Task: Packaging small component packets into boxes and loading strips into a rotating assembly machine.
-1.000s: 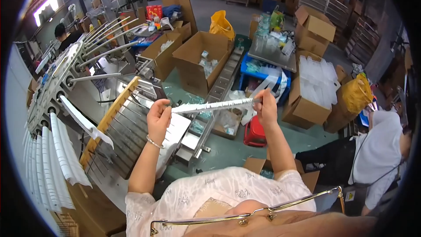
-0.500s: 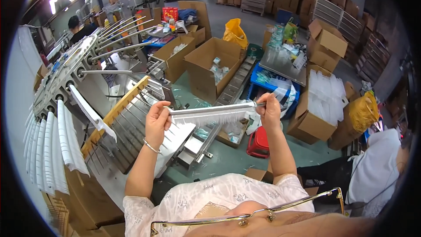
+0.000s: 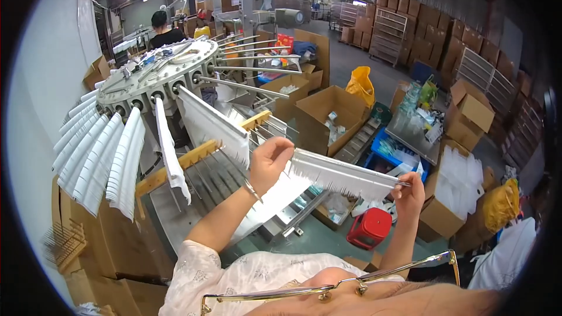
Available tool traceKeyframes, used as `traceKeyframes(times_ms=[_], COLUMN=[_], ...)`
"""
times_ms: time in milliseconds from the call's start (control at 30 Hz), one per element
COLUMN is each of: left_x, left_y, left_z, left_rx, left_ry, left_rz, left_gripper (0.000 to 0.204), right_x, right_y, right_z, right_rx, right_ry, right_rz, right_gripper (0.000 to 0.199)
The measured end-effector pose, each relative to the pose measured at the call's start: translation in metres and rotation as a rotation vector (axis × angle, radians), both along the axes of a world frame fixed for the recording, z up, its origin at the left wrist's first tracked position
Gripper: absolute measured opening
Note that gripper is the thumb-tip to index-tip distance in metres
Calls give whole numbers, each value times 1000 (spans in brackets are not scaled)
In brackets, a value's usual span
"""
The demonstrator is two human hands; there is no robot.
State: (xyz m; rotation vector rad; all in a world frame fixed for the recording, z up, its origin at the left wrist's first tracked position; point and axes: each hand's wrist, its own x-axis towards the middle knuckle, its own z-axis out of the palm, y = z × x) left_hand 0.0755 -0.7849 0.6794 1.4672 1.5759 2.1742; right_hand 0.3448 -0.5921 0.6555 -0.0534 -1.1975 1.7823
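Between my hands a thin metal rod is stretched, sloping down to the right, with a white fringed sheet hanging from it. My left hand pinches the upper left end, near the tip of a draped carousel rod. My right hand grips the bare right end between thumb and fingers. To the left stands a round metal carousel with rods pointing outward. Several carry white pleated sheets; those on the far right side are bare. Nearest my left hand hangs another white fringed sheet.
A wooden rack with thin rods lies under the carousel. Beyond my hands are an open cardboard box, a blue crate and a red stool. A carton of clear plastic pieces is at right. One person sits behind the carousel.
The view has swung left, bringing more of the carousel into sight. My hands have come closer to it, and the held rod now slopes down to the right; both hands still hold it.
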Motion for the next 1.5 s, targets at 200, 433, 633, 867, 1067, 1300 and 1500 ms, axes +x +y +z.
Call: traceKeyframes(times_ms=[200,433,633,867,1067,1300,1500], left_x=[-7,-28,-17,20,19,11,6], left_y=[6,16,-1,-54,-121,-166,-188], left_z=[62,77,49,-25,-47,-62,-76], left_rx=[216,230,90,55,-43,-63,-94], left_ry=[653,655,718,989,959,891,851], left_rz=[538,660,767,426,327,307,243], left_gripper=[21,23,40,37,32,21,16], right_x=[-25,-46,-67,-165,-200,-209,-220], right_y=[-10,-11,-22,-64,-84,-85,-84], right_z=[39,69,87,100,96,98,97], right_rx=[-96,-9,163,354,271,38,370], right_ry=[167,199,144,-16,40,166,151], right_rz=[-76,-23,8,13,-75,81,-50], right_gripper=[34,35,25,24,25,31,37])
